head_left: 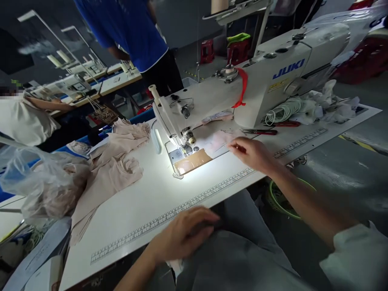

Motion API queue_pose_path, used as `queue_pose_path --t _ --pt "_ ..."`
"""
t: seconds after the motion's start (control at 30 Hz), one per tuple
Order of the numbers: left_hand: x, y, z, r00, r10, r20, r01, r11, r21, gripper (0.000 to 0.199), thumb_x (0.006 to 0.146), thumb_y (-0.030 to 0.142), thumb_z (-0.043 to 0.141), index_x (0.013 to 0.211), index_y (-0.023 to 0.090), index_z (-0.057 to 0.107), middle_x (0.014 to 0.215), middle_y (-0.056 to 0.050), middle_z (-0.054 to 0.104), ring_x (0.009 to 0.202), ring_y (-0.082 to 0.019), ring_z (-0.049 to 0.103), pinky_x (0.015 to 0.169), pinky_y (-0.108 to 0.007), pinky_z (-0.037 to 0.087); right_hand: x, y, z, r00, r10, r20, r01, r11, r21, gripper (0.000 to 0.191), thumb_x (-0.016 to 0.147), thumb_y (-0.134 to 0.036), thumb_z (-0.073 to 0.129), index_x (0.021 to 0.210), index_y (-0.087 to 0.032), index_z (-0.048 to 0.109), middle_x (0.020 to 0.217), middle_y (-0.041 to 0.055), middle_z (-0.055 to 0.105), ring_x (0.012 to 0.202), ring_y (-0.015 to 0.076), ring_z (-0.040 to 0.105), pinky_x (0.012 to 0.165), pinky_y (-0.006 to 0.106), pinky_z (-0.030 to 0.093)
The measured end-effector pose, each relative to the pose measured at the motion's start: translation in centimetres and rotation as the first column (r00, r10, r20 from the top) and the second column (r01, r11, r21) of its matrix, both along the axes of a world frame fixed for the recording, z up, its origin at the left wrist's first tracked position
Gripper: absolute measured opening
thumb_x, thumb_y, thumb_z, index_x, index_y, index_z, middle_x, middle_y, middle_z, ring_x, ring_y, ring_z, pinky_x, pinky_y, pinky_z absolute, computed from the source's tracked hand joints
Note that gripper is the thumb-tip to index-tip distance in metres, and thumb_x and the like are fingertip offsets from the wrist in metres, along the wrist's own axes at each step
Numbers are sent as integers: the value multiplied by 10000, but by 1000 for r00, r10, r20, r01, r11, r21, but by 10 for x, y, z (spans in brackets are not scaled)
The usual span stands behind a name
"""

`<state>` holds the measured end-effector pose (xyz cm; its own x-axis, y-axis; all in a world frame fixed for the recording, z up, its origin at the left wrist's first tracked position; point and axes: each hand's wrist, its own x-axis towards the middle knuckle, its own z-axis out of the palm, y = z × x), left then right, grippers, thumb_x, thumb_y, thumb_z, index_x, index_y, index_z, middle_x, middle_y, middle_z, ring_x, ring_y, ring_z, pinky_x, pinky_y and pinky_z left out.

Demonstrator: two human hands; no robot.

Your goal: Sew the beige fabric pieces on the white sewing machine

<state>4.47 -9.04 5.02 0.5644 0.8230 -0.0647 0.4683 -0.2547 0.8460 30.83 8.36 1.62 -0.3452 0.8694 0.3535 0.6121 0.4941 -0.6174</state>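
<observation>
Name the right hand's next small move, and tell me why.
I'd probably have the right hand pinch the pale pink cloth: it lies just beside that hand, near the sewing machine, while the left hand is farther off, by the front edge of the table.

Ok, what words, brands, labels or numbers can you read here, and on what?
"JUKI": sewing machine, in blue.
Yellow label below that: too blurred.
Ruler strip along the table edge: numbers too small to read surely.
Marked strip on the machine bed: unreadable.
Paper sheet, lower left: markings too blurred.
</observation>
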Motion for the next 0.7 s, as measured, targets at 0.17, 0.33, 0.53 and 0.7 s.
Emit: queue_pose_path --t 0.17,0.33,0.53,0.7 --pt "29 85 -26 950 278 -140 -149 801 579 259 1021 244 479 1222 189 632 1116 -136 701 977 -241 712 829 -411 625 -21 57 -3 975 -96 199 78 992 96 209 926 -203 506 947 -201 713 1030 72 735 735 162 614 691 271 409" --pt "34 117 -53 913 349 -211 -101 695 712 242 974 208 535 1199 176 617 1106 -133 677 1009 -266 676 859 -443 601 -37 60 5 937 -1 348 -29 996 81 225 950 -174 505 1005 -195 723 1071 71 727 841 181 643 693 275 371" --pt "38 130 -58 902 391 -182 -119 632 766 253 973 185 520 1207 187 616 1130 -133 664 1050 -280 633 873 -468 580 -14 78 3 928 -139 346 140 990 23 220 938 -132 517 952 -188 730 1075 69 741 898 185 665 731 270 401" --pt "56 161 -56 867 453 -210 -112 587 802 266 980 188 511 1219 176 626 1172 -137 664 1014 -276 601 856 -448 554 -13 75 -3 928 -76 364 74 997 19 175 952 -187 568 1024 -189 728 1096 72 732 883 178 666 761 275 413"
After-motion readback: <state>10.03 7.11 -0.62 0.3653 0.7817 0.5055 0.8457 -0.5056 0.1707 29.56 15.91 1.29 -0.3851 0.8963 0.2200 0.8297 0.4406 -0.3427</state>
